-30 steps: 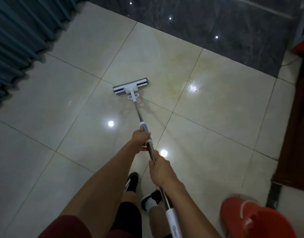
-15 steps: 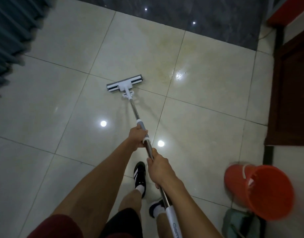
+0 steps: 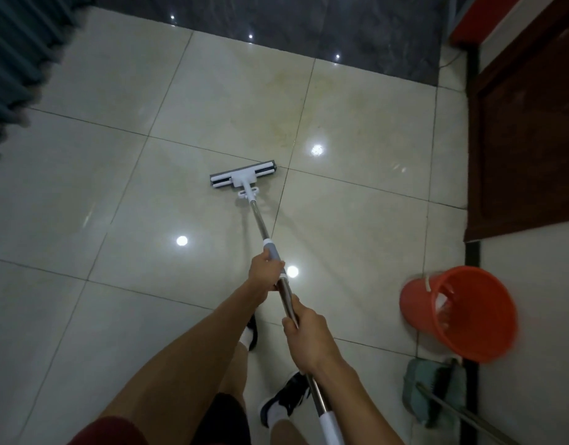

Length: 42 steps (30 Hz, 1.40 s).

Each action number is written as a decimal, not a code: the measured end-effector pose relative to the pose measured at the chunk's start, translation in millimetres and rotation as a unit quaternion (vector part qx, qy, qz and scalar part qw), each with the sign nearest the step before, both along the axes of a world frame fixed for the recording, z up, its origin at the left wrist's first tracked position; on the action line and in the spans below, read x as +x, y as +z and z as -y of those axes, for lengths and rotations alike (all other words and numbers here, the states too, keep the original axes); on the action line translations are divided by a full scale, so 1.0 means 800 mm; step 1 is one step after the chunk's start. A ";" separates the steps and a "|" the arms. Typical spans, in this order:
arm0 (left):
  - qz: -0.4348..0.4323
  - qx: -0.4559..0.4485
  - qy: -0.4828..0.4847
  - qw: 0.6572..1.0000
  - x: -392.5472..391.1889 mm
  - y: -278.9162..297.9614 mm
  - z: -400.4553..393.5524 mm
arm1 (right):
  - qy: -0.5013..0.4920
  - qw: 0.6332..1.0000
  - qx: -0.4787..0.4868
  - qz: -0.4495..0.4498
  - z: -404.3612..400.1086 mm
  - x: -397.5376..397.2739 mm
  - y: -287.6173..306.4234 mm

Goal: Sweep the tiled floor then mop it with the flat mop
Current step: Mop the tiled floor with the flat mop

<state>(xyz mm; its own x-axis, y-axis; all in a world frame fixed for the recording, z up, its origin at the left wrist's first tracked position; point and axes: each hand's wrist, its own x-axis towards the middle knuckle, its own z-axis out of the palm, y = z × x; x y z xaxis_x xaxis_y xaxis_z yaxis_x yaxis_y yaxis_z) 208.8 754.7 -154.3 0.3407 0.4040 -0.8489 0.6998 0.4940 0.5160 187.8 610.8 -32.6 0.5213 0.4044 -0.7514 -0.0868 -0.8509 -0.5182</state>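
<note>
1. Far left: dark pleated curtain (image 3: pixel 16 56) hanging down to the pale glossy tiled floor (image 3: pixel 93 175), wet-looking and bright with lamp reflections.
2. Centre: flat mop (image 3: pixel 243 176) lying head-flat on the tiles, just short of a yellowish stain (image 3: pixel 296 101); white plastic bracket over a grey pad, slim metal shaft, grey collar, white sleeve at the near end.
3. Probably light and stiff along the shaft, hinged at the head, so likely to swivel under sideways force; smooth metal apt to slip in a damp palm. Best held as here, one grip on the grey collar, the other further back on the shaft.
4. Left hand (image 3: pixel 266 272) wrapped round the collar, fingers curled tight.
5. Right hand (image 3: pixel 308 332) clenched round the bare shaft nearer the body.
6. Right: orange bucket (image 3: pixel 459 313) standing near the wall, green broom (image 3: pixel 434 390) lying just beside it, dark wooden door (image 3: pixel 527 133) beyond.
</note>
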 end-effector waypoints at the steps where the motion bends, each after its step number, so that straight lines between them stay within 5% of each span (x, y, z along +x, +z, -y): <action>1: 0.003 -0.002 -0.002 1.000 -0.005 0.001 0.011 | -0.005 1.000 0.003 -0.002 0.011 -0.007 0.001; 17: -0.007 -0.013 -0.011 1.000 0.044 -0.015 -0.021 | -0.069 0.997 -0.010 0.010 -0.033 0.029 -0.018; 42: 0.000 -0.018 -0.025 1.000 0.330 0.004 -0.376 | -0.137 0.990 0.039 -0.005 -0.398 0.328 -0.034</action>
<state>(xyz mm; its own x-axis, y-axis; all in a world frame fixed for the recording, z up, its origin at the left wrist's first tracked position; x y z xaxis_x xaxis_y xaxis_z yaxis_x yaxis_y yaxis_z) 472.7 1055.2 -150.9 0.3591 0.3558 -0.8628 0.7245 0.4765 0.4981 449.8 929.4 -60.2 0.6118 0.3053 -0.7298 -0.3145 -0.7527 -0.5785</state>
